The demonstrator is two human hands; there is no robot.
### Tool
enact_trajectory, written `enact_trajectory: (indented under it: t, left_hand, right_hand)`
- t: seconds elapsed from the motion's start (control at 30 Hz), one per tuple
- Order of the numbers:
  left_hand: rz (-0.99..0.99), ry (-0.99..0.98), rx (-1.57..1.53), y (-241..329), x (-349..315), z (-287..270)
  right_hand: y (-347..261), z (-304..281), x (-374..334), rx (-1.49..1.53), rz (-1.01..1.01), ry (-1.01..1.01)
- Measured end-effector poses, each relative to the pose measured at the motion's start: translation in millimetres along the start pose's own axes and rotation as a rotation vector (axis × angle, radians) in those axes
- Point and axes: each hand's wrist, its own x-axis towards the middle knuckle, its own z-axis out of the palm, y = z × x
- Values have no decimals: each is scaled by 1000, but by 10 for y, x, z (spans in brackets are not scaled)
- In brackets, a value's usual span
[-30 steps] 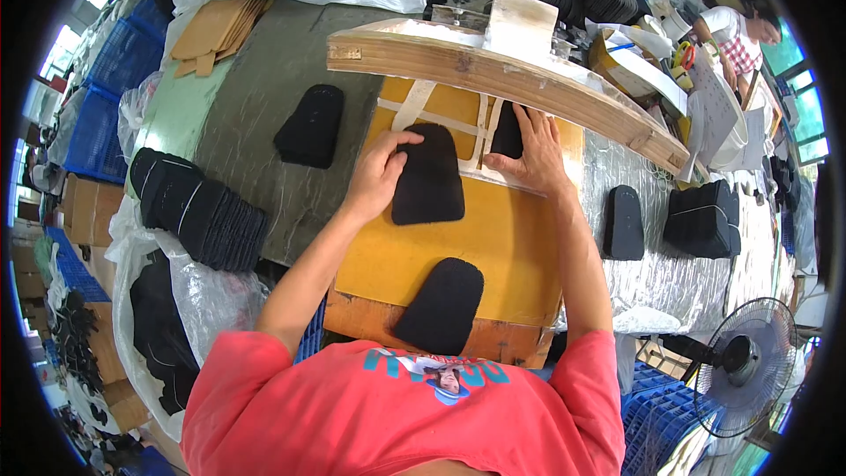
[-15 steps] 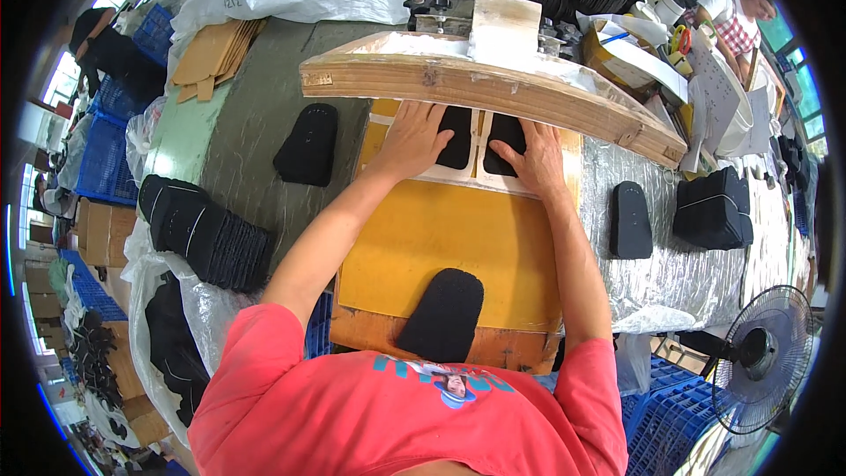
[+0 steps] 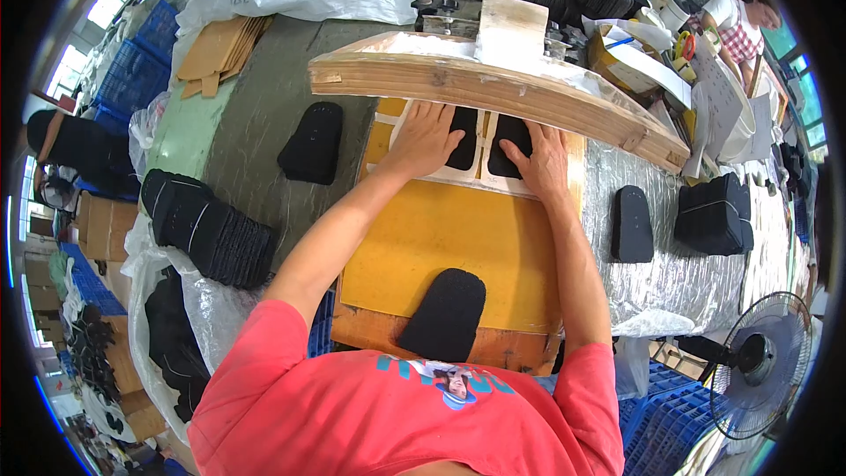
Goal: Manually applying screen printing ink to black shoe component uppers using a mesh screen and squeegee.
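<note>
My left hand (image 3: 424, 143) lies flat with fingers stretched out over the left side of a white template (image 3: 514, 184), partly on the left black insole (image 3: 462, 155). On the other side, my right hand (image 3: 545, 163) rests with its fingers extended beside the right black insole (image 3: 503, 164), its thumb across it. Both sets of fingertips reach toward the near edge of a tilted, raised wooden frame (image 3: 493, 84), which hides the template's far end. Beneath the template is a yellow board (image 3: 449, 229). Close to my body, a single black insole (image 3: 448, 313) lies on the board's near edge.
Loose insoles lie left (image 3: 313, 143) and right (image 3: 631, 225) of the board. A tied stack (image 3: 211, 234) stands at the left, and a bundle (image 3: 715, 214) at the right. A fan (image 3: 760, 361) is at the lower right. Two people are in the background.
My hands stay nearly in place on the template and insoles. The whole view has shifted slightly. A dark-clothed person at the far left has moved lower and further left.
</note>
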Motion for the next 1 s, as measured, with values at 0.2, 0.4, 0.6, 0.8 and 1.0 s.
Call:
enact_trajectory:
  t: [0.2, 0.4, 0.6, 0.8, 1.0]
  left_hand:
    - [-46, 45, 54, 25, -12, 46]
    - [-38, 39, 15, 15, -26, 32]
    - [-380, 403, -829, -309, -194, -364]
    - [-223, 781, -993, -318, -295, -1526]
    - [-116, 440, -949, -150, -574, -1653]
  right_hand:
    - [-68, -37, 1, -67, -103, -11]
    - [-33, -32, -15, 44, 3, 31]
    - [-78, -10, -1, 48, -40, 61]
    - [28, -82, -3, 79, -29, 50]
    - [674, -599, -145, 394, 369, 164]
